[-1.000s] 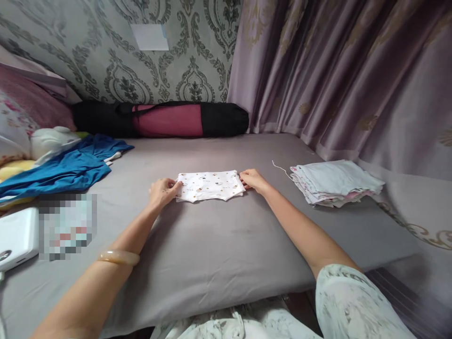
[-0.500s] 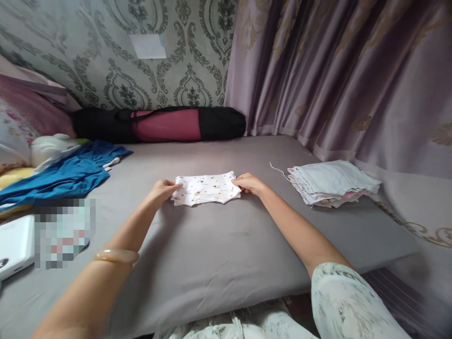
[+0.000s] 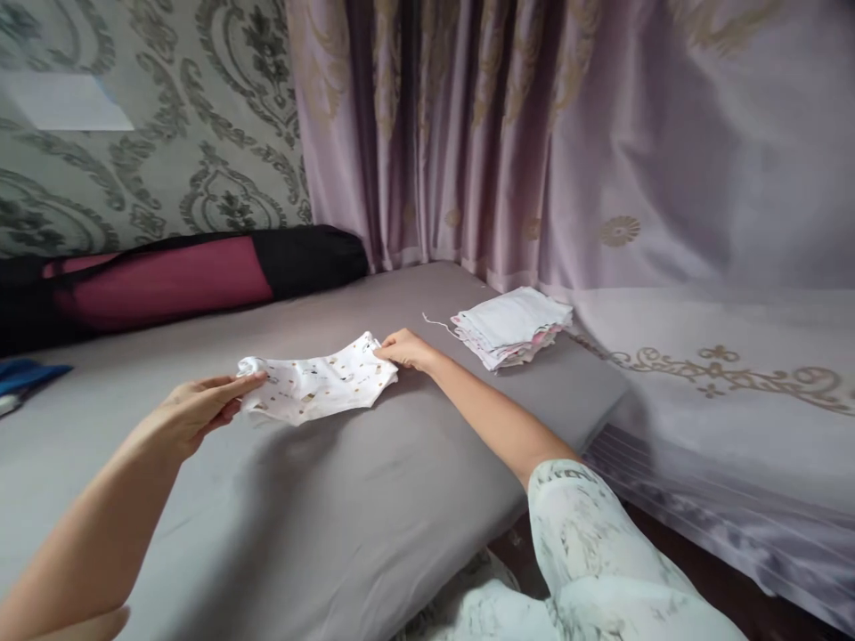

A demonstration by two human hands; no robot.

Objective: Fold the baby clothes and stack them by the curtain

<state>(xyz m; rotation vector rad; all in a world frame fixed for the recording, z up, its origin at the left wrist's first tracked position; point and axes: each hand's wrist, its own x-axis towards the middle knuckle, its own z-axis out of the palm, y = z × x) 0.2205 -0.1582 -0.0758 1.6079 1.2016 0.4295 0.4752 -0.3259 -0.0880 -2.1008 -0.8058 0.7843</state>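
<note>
A white folded cloth [image 3: 321,385] with small coloured dots hangs between my two hands, raised a little above the grey sheet. My left hand [image 3: 204,405] pinches its left end between thumb and fingers. At the upper right corner of the cloth, my right hand [image 3: 406,349] grips the edge. To the right of my right hand lies a stack of folded cloths [image 3: 514,322], with a plain white one on top and a thin string trailing from its left side.
The grey sheet [image 3: 401,463] covers the bed. Along the wall lies a black and dark red long bag [image 3: 166,280]. Blue fabric [image 3: 27,376] rests at the left edge. Purple curtains [image 3: 468,160] hang behind and to the right.
The view has turned to the right. Both hands have lifted the dotted cloth off the sheet, and it now sags slightly between them. The stack appears nearer the middle of the view.
</note>
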